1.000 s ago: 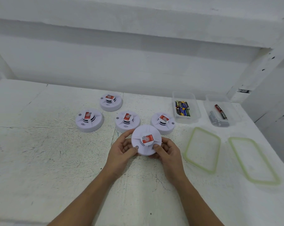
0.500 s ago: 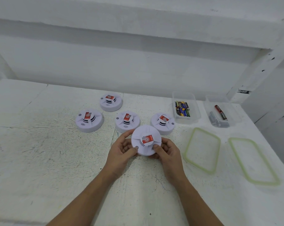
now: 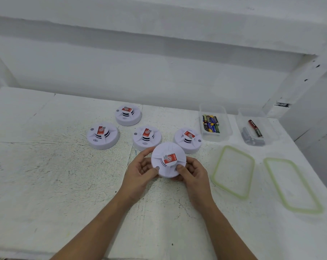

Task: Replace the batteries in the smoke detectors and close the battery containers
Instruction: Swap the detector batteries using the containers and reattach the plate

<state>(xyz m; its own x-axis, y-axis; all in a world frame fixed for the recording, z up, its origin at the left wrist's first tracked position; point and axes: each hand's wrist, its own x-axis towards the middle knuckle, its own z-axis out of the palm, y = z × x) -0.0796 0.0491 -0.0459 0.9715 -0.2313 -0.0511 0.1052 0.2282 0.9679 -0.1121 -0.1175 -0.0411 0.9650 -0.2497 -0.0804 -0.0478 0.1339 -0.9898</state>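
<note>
White walls back a scuffed white table [image 3: 46,175]. Fingers of the left hand [image 3: 140,170] and right hand [image 3: 191,174] grip one detector [image 3: 168,159] at near centre, face up – likely the opening step; next it wants flipping to reach the battery cover. Far right, one tub [image 3: 214,109] holds mixed batteries [image 3: 210,123]; another tub [image 3: 252,113] holds a red cell [image 3: 254,128] and grey ones – both lids off.
</note>
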